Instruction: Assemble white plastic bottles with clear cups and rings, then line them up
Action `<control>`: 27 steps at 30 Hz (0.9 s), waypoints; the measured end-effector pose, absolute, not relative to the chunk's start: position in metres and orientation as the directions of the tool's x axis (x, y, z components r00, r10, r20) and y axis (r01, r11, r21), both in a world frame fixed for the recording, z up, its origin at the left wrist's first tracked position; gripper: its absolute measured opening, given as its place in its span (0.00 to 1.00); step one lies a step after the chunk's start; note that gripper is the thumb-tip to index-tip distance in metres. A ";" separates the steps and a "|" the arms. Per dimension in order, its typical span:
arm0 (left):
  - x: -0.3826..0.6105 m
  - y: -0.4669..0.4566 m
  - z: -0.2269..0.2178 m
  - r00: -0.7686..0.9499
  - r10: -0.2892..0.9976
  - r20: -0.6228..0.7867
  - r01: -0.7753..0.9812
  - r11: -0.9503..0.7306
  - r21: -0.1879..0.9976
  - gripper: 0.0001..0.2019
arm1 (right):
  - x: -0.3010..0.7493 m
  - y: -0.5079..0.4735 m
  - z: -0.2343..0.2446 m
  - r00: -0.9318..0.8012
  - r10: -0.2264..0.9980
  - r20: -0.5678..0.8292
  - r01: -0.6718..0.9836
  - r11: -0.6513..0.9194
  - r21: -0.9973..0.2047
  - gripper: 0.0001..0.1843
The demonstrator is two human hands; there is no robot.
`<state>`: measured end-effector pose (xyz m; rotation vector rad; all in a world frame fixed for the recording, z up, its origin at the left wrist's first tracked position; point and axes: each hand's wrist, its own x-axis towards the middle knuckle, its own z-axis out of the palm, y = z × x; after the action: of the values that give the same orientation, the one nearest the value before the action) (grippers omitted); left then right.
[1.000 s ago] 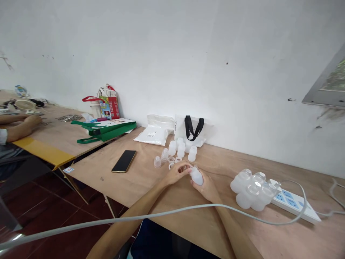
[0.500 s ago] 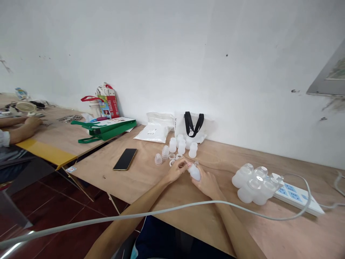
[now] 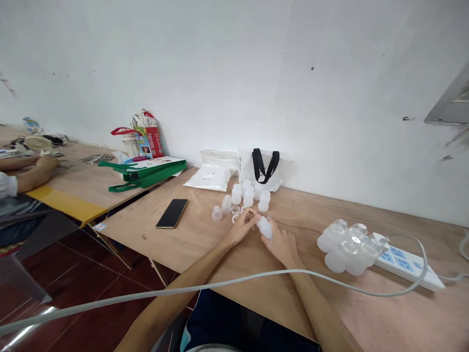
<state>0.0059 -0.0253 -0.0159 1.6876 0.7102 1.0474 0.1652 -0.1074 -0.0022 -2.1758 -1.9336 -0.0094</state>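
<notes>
Just below the frame's middle, the right hand [image 3: 281,244] has rolled over, its grip wrapped round the bottle [image 3: 265,228], and the left hand [image 3: 242,228] still touches its top, pinching or not I can't tell, so work there seems unfinished.

A bottle [image 3: 265,229] is pictured in milky white, a phone [image 3: 172,213] in gold-edged black, floor tiles [image 3: 82,269] in dark red.

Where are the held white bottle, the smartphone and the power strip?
White bottle [image 3: 265,229]: head view, on its rounded body.
Smartphone [image 3: 172,213]: head view, on its dark screen.
Power strip [image 3: 403,264]: head view, on its socket face.
</notes>
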 end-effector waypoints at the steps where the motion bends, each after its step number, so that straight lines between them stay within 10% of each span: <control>1: 0.005 -0.026 -0.015 0.534 0.795 0.287 -0.072 -0.295 0.953 0.21 | 0.167 -0.107 -0.003 0.147 0.977 0.155 0.975 -0.117 -0.189 0.24; 27: -0.001 -0.024 -0.009 0.560 0.772 0.302 -0.083 -0.310 0.947 0.24 | 0.167 -0.109 -0.003 0.102 0.986 0.128 0.985 -0.082 -0.153 0.28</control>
<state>-0.0014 -0.0239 -0.0094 1.6766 0.5829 0.9543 0.1669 -0.1087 -0.0032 -2.1741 -1.9799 0.0128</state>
